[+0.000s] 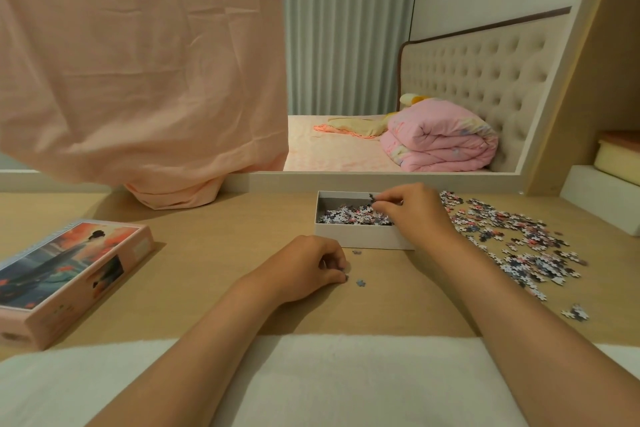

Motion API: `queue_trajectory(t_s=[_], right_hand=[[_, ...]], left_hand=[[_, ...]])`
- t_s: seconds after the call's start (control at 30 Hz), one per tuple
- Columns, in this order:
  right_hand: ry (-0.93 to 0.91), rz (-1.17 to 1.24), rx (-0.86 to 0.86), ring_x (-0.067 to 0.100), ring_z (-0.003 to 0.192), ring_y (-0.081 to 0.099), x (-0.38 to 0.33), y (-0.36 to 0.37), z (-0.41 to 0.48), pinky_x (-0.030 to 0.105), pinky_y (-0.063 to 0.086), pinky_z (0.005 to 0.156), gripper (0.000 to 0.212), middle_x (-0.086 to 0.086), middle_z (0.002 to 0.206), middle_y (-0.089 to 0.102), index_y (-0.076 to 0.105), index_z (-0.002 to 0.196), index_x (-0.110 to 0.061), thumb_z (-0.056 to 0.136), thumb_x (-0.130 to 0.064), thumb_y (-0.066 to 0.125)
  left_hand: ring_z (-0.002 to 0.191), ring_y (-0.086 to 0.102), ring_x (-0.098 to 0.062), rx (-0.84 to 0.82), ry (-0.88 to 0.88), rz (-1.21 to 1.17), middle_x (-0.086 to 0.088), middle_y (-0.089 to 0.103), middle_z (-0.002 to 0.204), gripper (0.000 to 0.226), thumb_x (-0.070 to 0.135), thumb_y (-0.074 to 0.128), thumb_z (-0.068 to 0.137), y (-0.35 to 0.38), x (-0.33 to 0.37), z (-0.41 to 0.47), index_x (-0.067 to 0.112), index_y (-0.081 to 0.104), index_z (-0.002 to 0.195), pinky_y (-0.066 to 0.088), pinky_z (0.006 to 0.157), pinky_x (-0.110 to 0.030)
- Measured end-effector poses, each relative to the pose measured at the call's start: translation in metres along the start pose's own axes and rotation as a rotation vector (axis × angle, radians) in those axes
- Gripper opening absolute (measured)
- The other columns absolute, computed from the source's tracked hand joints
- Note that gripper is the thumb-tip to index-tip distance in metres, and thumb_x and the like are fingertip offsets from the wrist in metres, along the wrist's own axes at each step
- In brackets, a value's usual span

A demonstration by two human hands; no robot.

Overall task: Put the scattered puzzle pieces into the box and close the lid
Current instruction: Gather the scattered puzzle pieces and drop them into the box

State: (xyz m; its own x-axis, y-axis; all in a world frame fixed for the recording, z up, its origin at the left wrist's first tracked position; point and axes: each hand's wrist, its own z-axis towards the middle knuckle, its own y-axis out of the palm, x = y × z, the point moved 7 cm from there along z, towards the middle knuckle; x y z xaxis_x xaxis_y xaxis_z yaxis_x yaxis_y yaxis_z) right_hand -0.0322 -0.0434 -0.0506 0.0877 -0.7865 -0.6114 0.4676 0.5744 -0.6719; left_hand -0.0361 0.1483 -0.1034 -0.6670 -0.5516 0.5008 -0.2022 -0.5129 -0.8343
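Observation:
An open white box (360, 236) stands on the wooden desk, holding a heap of puzzle pieces (349, 215). My right hand (415, 211) hovers over the box's right half and pinches puzzle pieces at its fingertips. My left hand (308, 267) rests on the desk in front of the box, fingers curled, pinching small pieces at their tips. Two loose pieces (360, 283) lie just right of it. A wide scatter of pieces (519, 239) covers the desk right of the box. The pink picture lid (65, 274) lies at the left.
A peach cloth (138, 62) hangs over the desk's back left, its lower fold resting on the desk. A mirror behind the desk reflects a bed. A white shelf block (602, 198) stands at the far right. A white soft pad (346, 381) runs along the near edge.

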Motion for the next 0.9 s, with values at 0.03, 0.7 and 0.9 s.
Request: queue_trajectory(t_s=[0.03, 0.7, 0.9], right_hand=[[0.003, -0.091, -0.03, 0.013, 0.088, 0.066, 0.003, 0.004, 0.001, 0.024, 0.042, 0.071, 0.019, -0.003, 0.101, 0.076, 0.079, 0.104, -0.025, 0.088, -0.033, 0.073], [-0.228, -0.412, -0.474, 0.012, 0.094, 0.063, -0.019, 0.043, -0.037, 0.027, 0.05, 0.073, 0.02, -0.012, 0.101, 0.072, 0.076, 0.106, -0.035, 0.09, -0.039, 0.066], [-0.126, -0.207, -0.549, 0.004, 0.074, 0.061, -0.01, 0.046, -0.04, 0.018, 0.045, 0.061, 0.005, -0.013, 0.076, 0.067, 0.076, 0.085, -0.024, 0.086, -0.028, 0.073]], left_hand=[[0.069, 0.053, 0.0, 0.002, -0.001, 0.003, 0.013, 0.061, 0.078, 0.009, 0.028, 0.075, 0.083, 0.0, 0.0, 0.0, 0.026, 0.067, 0.088, 0.038, 0.061, -0.009], [0.06, 0.057, -0.011, 0.358, -0.169, -0.327, -0.001, 0.064, 0.075, 0.01, 0.011, 0.075, 0.084, -0.051, -0.022, 0.048, 0.011, 0.067, 0.09, 0.052, 0.063, -0.027], [0.087, 0.063, -0.013, 0.244, -0.097, -0.002, 0.002, 0.07, 0.099, 0.029, 0.018, 0.076, 0.083, -0.036, -0.013, 0.07, 0.018, 0.071, 0.112, 0.047, 0.08, -0.021]])
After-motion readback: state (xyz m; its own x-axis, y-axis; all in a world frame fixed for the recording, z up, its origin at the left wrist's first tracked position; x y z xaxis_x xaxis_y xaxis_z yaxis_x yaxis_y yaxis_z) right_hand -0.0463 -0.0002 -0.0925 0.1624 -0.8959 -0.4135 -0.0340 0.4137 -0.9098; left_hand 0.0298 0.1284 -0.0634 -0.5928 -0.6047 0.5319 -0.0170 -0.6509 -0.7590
